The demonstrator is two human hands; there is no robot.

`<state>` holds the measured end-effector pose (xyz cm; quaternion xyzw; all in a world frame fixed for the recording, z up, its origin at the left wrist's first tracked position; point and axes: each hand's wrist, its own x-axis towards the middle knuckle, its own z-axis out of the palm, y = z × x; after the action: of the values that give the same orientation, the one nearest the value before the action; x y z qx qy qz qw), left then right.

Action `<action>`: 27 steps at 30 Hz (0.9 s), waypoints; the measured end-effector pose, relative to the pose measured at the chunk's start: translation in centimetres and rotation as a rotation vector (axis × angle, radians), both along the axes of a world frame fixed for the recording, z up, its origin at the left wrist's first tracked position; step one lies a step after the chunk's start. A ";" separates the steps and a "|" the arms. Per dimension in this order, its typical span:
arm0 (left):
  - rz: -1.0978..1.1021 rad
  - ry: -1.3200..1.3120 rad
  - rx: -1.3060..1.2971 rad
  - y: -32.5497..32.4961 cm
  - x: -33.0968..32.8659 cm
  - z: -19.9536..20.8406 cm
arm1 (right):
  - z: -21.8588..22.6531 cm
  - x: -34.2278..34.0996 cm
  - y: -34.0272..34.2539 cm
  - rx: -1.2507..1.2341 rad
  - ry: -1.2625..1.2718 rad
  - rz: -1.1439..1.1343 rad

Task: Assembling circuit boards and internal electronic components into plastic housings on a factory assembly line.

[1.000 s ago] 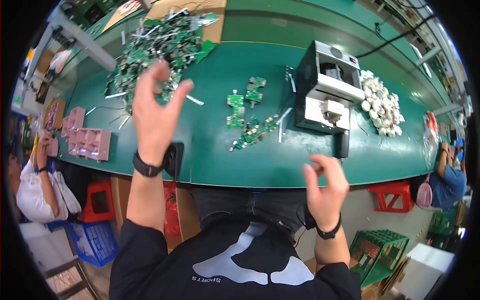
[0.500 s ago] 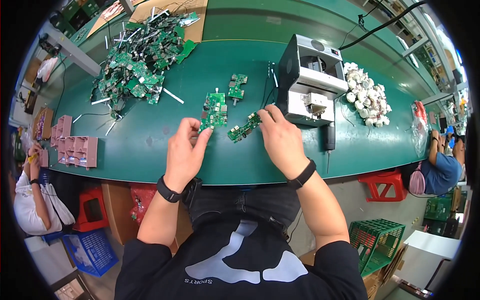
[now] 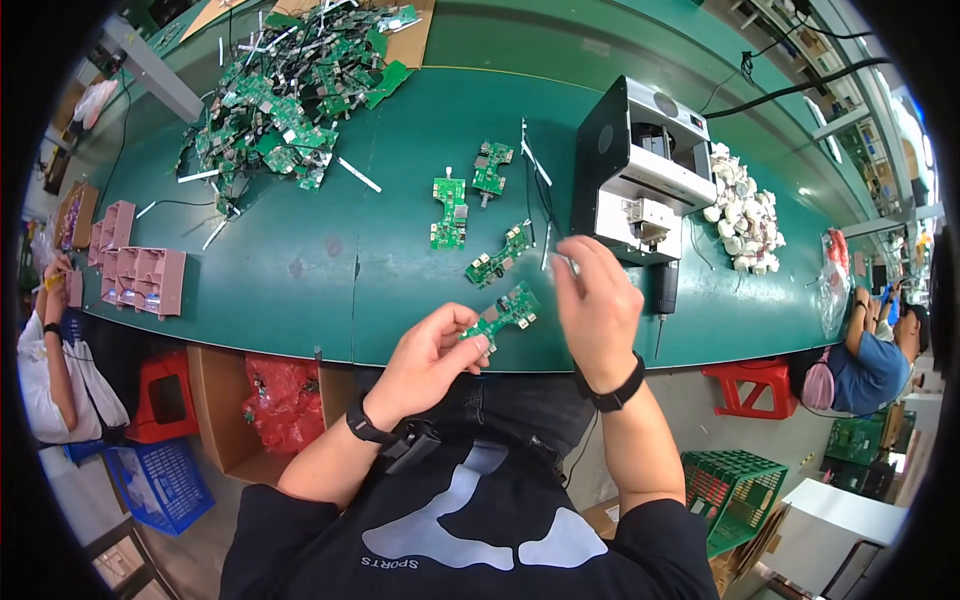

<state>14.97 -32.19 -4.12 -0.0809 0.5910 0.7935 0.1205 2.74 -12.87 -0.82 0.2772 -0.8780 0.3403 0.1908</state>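
My left hand [image 3: 435, 350] is closed on one end of a green circuit board [image 3: 510, 310], held near the table's front edge. To the right of it, my right hand [image 3: 603, 315] is raised with thumb and fingers pinched together. Whatever is in that pinch is too small to make out. Farther off lie three more green boards: a long board [image 3: 449, 212], a board with a metal shaft [image 3: 490, 170], and a tilted board [image 3: 498, 255] closest to my hands. Thin black and white cables [image 3: 538, 165] lie just beyond my right hand.
A tangled heap of boards [image 3: 275, 130] covers the back left. On the right stand a black-and-silver machine [image 3: 640, 170], an electric screwdriver [image 3: 662, 290] and a pile of white parts [image 3: 743, 215]. Pink trays [image 3: 145, 275] sit at left. People work at both sides.
My left hand has brought a board from beside the long one toward me. My right hand has left the tilted board, moved right and closed into a pinch. The view has shifted slightly.
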 end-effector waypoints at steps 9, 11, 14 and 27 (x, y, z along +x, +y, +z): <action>-0.011 -0.132 -0.073 -0.3 -1.0 1.6 | -0.9 4.1 4.2 -0.332 -0.590 -0.047; -0.029 -0.110 -0.037 0.0 -1.4 1.6 | -1.0 5.2 4.7 -0.531 -0.806 0.001; -0.049 -0.069 0.012 1.0 -2.0 1.8 | -0.9 6.8 5.4 -0.612 -0.945 0.068; -0.331 0.340 -0.412 2.9 -0.9 0.5 | 2.3 5.5 2.2 -0.126 -0.495 0.359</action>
<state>14.04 -29.30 -3.60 0.1275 0.7562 0.6288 0.1287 8.29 -10.68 1.52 0.3241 -0.8121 0.4794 -0.0753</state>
